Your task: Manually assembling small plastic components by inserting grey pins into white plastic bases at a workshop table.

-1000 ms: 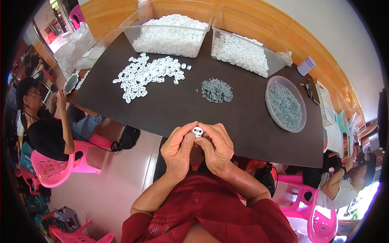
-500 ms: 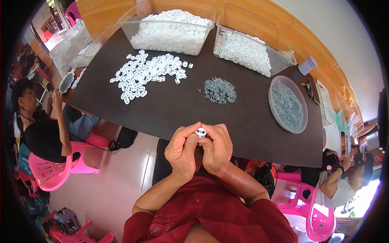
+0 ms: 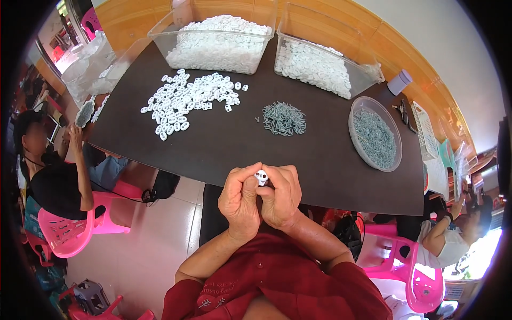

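Note:
A small white plastic piece with dark holes [image 3: 261,176] is pinched in front of my chest, just off the table's near edge. My left hand [image 3: 239,201] grips it from one side with thumb and forefinger. From the other side my right hand [image 3: 282,195] closes its fingers on the same piece. Part of it is covered by the fingertips. Beyond my hands lies a heap of small grey screws [image 3: 284,119]. Farther left, white two-holed oval plastic pieces [image 3: 178,104] are spread in a loose pile.
Two clear bins [image 3: 212,66] [image 3: 368,85] of white pieces stand at the back of the dark table [image 3: 224,144]. A round tub [image 3: 397,154] of screws and a lilac cup [image 3: 400,82] are at right. People sit on pink chairs [image 3: 66,226] at both sides.
The white piece has tilted slightly between my fingers, and my right thumb has shifted a little. The view has turned slightly, so the table's contents appear a bit farther left.

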`<state>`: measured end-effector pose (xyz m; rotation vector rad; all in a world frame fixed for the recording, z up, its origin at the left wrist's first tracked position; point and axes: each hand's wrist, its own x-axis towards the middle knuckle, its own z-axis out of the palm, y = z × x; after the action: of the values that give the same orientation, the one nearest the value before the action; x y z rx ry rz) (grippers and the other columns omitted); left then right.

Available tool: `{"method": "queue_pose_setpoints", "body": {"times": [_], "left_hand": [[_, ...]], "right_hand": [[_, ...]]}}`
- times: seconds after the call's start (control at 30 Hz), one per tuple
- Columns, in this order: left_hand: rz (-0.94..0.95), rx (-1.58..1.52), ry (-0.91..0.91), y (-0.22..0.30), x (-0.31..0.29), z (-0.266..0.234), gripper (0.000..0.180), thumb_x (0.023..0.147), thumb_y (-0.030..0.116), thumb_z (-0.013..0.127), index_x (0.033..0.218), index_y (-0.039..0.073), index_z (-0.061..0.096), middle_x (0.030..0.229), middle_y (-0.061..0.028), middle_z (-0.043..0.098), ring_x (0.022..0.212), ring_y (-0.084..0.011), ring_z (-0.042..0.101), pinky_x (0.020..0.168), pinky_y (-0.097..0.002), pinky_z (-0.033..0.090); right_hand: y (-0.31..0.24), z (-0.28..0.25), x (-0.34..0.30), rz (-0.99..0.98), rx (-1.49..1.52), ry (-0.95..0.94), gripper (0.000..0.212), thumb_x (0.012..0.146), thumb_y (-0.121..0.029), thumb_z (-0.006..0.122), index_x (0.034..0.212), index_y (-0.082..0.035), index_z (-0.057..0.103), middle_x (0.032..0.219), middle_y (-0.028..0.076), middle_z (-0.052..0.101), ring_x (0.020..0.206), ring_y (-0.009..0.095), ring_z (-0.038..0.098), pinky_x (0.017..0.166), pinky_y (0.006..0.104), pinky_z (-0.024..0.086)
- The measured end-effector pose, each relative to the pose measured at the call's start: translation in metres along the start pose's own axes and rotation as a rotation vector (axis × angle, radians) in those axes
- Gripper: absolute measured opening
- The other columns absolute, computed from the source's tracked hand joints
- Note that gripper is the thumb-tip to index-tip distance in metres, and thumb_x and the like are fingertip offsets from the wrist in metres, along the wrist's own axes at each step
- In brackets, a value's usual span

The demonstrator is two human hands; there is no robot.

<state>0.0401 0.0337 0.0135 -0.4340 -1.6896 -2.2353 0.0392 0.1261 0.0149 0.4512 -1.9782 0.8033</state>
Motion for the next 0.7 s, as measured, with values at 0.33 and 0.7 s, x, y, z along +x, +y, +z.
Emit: {"method": "queue_pose_setpoints", "body": {"times": [0.33,0.7], "left_hand": [[0.030,-0.055,0.022,0.002,-0.001,0.005,0.021,0.095,0.013,0.048,0.107,-0.003,0.056,0.092,-0.0030,0.055,0.081,-0.0066,0.048,0.073,-0.0205,0.041],[0.325,0.149,0.086,-0.003,0.016,0.008,0.015,0.091,0.006,0.054,0.098,-0.006,0.058,0.074,-0.0074,0.054,0.062,-0.0135,0.049,0.053,-0.0228,0.039]], "right_hand": [[0.003,0.001,0.007,-0.030,0.009,0.031,0.023,0.083,-0.011,0.062,0.101,0.001,0.055,0.086,0.013,0.059,0.069,0.027,0.056,0.059,0.0340,0.046],[0.004,0.001,0.017,-0.085,-0.032,0.069,0.018,0.084,-0.011,0.061,0.094,0.003,0.058,0.079,0.012,0.059,0.064,0.024,0.055,0.054,0.0317,0.044]]}}
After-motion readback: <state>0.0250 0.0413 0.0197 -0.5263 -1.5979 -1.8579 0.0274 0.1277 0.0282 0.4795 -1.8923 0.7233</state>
